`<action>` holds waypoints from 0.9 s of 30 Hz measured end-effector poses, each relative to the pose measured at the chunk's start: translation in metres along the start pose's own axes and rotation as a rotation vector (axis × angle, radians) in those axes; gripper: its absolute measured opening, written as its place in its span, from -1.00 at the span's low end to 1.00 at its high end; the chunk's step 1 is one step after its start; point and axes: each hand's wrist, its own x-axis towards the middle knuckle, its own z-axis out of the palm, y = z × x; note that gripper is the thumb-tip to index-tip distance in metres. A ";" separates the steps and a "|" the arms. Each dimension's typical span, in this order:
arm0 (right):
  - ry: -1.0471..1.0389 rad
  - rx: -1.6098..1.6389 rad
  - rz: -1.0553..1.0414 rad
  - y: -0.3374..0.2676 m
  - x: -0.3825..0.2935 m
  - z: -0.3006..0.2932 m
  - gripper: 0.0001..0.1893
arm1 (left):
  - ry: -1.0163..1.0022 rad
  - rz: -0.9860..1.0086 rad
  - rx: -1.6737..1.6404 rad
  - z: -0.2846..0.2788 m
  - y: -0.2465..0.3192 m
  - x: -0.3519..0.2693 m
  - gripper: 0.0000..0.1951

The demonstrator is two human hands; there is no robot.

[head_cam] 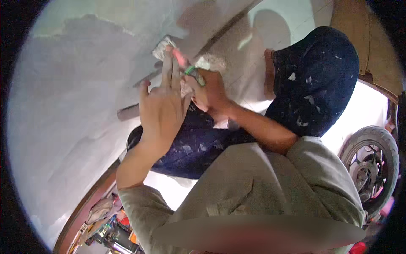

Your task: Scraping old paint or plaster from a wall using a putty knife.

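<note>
My left hand (165, 104) is stretched out at the middle of the view, back up, two fingers pointing at a whitish, crumpled-looking piece (164, 47). Its fingertips are at or against that piece; which, I cannot tell. My right hand (211, 89) is curled just to the right around a green-and-clear object (195, 75), whose kind is unclear. A blurred pink thing (180, 57) lies between the fingertips and the green part. Pale, wrinkled material shows below, between the two hands. My right palm is hidden.
A pale, smeared wall or panel surface (79, 79) fills the left. A grey-brown tube-like piece (128, 112) lies left of my left hand. My dark trousers (312, 82) bear white spots. A wheel with a tyre (371, 171) stands at the right; assorted items (111, 231) lie at the lower left.
</note>
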 end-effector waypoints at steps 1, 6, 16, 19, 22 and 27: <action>-0.023 -0.090 0.010 -0.001 0.004 -0.003 -0.70 | -0.021 0.027 0.005 0.003 0.000 0.000 -0.18; -0.029 0.142 -0.005 -0.004 -0.006 0.002 -0.73 | -0.038 0.005 -0.096 -0.001 -0.002 0.001 -0.06; -0.057 -0.156 0.012 -0.015 -0.003 -0.007 -0.69 | -0.099 0.005 -0.030 -0.002 -0.001 0.002 -0.05; -0.016 0.076 -0.059 -0.019 -0.003 -0.005 -0.70 | -0.061 0.003 -0.049 -0.002 0.000 0.005 -0.07; -0.023 0.105 0.008 -0.020 0.000 -0.006 -0.70 | -0.024 -0.016 -0.070 -0.011 0.000 0.005 -0.08; -0.054 0.049 -0.058 -0.032 -0.006 -0.012 -0.66 | -0.039 -0.020 -0.045 -0.008 0.001 0.004 -0.11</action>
